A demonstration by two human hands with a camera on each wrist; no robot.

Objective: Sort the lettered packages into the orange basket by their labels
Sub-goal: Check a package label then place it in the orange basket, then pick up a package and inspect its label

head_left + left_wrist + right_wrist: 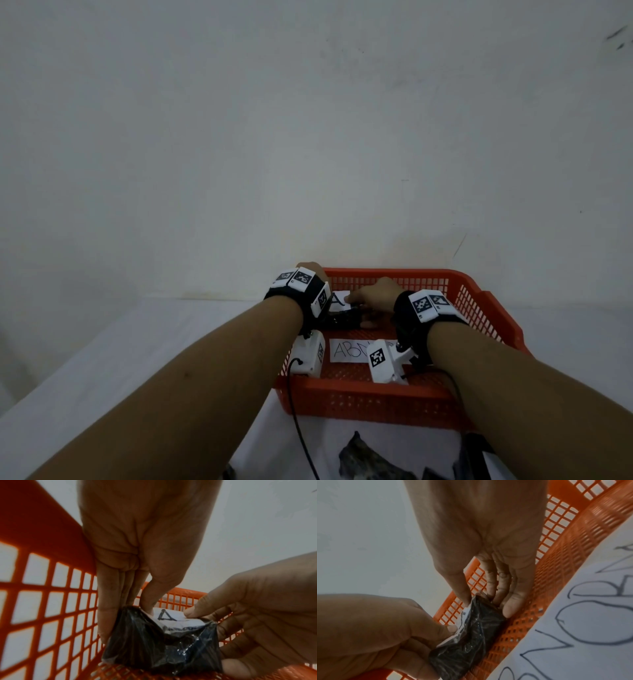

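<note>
A small black plastic package (154, 649) with a white label marked "A" (171, 618) sits low at the far left of the orange basket (376, 397). Both hands hold it. My left hand (126, 622) pinches its left end between thumb and fingers, close to the basket's side wall (42, 601). My right hand (207, 620) pinches the right end, thumb on the label's edge. In the right wrist view, the right hand (486, 605) grips the package (467, 642) from above and the left hand (440, 642) grips it from the lower left. In the head view, the package (342, 318) lies between my left hand (310, 272) and my right hand (358, 311).
A white paper sheet (346, 351) with handwritten letters starting "ABN" lies on the basket floor (556, 588). Other dark packages (370, 459) lie on the white table in front of the basket. A black cable (298, 428) hangs from the left wrist. A pale wall stands behind.
</note>
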